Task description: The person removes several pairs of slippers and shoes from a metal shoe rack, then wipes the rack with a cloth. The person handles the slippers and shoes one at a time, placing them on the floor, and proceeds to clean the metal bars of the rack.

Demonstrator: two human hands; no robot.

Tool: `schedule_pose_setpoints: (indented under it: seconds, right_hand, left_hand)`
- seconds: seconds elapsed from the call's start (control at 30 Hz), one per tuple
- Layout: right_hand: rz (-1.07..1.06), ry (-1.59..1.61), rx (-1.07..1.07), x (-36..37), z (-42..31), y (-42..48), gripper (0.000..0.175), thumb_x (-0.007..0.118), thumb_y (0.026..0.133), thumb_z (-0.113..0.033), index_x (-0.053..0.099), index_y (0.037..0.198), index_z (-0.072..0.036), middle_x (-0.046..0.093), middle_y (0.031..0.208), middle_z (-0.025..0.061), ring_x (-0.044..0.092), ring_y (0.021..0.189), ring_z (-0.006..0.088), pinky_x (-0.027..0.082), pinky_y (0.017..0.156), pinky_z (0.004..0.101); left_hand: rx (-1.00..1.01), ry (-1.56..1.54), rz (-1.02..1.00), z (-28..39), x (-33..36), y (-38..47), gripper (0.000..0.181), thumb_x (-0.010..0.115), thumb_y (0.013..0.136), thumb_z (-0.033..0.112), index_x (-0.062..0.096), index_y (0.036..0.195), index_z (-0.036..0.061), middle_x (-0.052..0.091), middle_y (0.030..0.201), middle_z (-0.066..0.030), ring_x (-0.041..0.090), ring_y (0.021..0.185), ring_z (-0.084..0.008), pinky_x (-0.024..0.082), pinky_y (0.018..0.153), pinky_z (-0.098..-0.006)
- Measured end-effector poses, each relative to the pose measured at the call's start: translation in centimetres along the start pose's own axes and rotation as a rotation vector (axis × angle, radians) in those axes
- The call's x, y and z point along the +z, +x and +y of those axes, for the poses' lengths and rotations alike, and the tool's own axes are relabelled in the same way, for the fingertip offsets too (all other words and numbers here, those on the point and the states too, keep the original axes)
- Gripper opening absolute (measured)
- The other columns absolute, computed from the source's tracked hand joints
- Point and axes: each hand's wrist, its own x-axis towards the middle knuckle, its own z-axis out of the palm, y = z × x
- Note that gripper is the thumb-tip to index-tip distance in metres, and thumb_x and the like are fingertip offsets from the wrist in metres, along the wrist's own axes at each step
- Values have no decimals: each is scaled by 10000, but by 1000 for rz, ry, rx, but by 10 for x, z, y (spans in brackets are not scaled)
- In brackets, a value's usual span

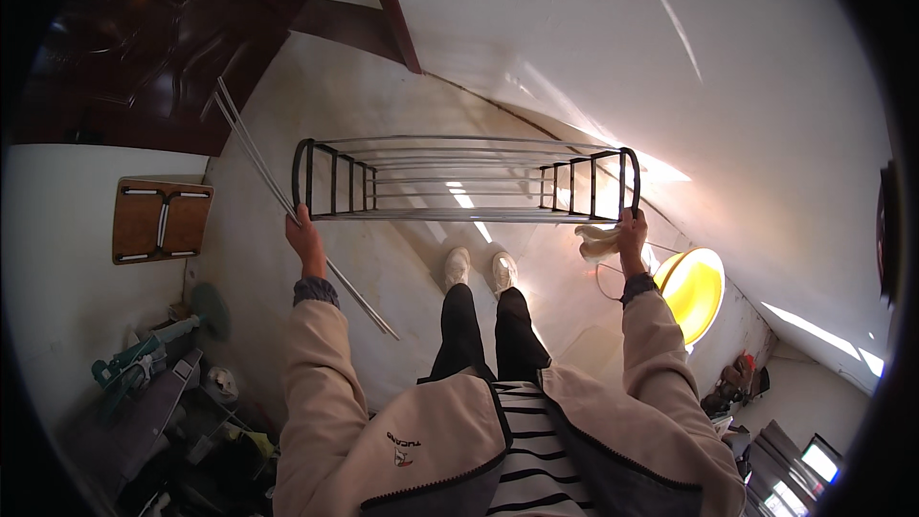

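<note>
A rack of black end frames and thin metal bars [459,215] stands upright before me, spanning between my hands. My left hand [305,240] is closed around thin metal rods [255,151] at the rack's near left corner; the rods slant from upper left to lower right, past my sleeve. With my right hand [632,233] I grip the rack's near right corner together with a pale cloth [599,240], which hangs to the left of my fingers. Whether my left hand also grips the rack's frame is hard to tell.
A yellow basin [693,294] is beside my right forearm, against the wall. A folded wooden table [163,221] leans at the left wall, under a dark red door [158,36]. Lower left are a green fan [210,310] and piled household items. My shoes [505,271] are below the rack.
</note>
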Motion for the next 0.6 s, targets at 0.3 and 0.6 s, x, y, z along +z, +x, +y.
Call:
schedule_pose_setpoints:
  seconds: [0.3,0.6]
  right_hand:
    - [-3,15,6,20,0,11,273,618,970,-294,682,962,-29,647,738,57,613,676,168,502,653,351]
    - [-80,-200,-19,22,8,13,363,583,961,-349,710,1101,-38,739,877,170,722,827,331,538,769,453]
  left_hand:
    - [-201,44,-34,-49,-3,-9,464,617,1018,402,627,1048,-60,657,916,-153,563,789,-270,464,742,-443]
    - [-160,38,-7,-56,-16,-17,514,640,1003,423,652,1126,-75,694,1040,-169,624,907,-286,484,835,-439]
